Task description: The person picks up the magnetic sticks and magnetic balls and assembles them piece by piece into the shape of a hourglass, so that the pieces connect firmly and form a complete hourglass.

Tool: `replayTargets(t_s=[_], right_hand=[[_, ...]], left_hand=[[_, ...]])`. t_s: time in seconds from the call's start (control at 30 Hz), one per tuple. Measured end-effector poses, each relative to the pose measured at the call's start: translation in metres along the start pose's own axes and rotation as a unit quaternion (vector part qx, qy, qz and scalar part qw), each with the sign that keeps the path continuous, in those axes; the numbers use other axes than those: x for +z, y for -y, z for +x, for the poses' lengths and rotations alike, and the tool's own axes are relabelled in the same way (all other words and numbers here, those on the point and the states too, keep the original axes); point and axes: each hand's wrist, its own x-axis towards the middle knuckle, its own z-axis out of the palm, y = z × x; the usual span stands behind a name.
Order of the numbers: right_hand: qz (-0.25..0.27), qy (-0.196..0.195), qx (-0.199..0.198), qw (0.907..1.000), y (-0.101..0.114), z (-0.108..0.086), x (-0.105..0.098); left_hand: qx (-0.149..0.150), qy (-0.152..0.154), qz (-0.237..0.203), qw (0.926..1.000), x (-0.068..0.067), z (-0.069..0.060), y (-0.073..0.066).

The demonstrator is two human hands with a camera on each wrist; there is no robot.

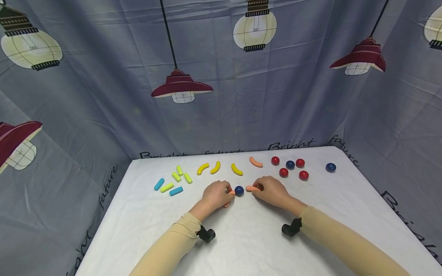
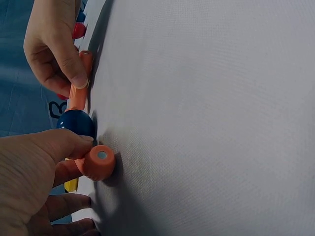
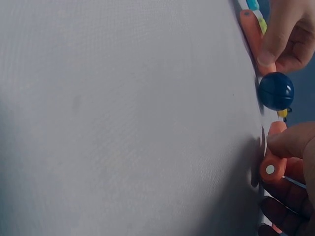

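Observation:
A dark blue ball (image 1: pixel 239 190) lies on the white table between both hands. My left hand (image 1: pixel 215 195) pinches a curved orange magnetic stick (image 3: pixel 251 32) between thumb and fingers, one end against the ball's left side. On the other side, my right hand (image 1: pixel 272 190) pinches a second orange stick (image 1: pixel 250 188) by thumb and forefinger. A small gap shows between that stick and the ball in the head view. Pale round end faces show on both sticks in the wrist views. Fingers hide part of each stick.
Behind the hands lie blue sticks (image 1: pixel 176 191), several lime sticks (image 1: pixel 167 187), yellow curved sticks (image 1: pixel 236 169) and one orange curved stick (image 1: pixel 256 162). Several red balls (image 1: pixel 304 175) and two blue balls (image 1: pixel 330 167) sit at the back right. A grey printed curtain (image 1: pixel 221 122) hangs behind the table.

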Motion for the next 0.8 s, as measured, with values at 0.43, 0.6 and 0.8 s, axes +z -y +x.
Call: replayTargets(t_s=[0.43, 0.6, 0.8], right_hand=[[-0.007, -0.005, 0.000, 1.0000, 0.0060, 0.0007, 0.0041], [-0.005, -0.008, 0.001, 1.0000, 0.0057, 0.0012, 0.0051], [-0.003, -0.008, -0.001, 1.0000, 0.0055, 0.0013, 0.0049]], left_hand=[[-0.001, 0.000, -0.002, 1.0000, 0.0003, 0.0007, 0.0005], [0.004, -0.003, 0.001, 1.0000, -0.0006, -0.0003, 0.0002], [0.011, -0.009, 0.005, 0.9999, -0.0003, -0.0008, 0.0005]])
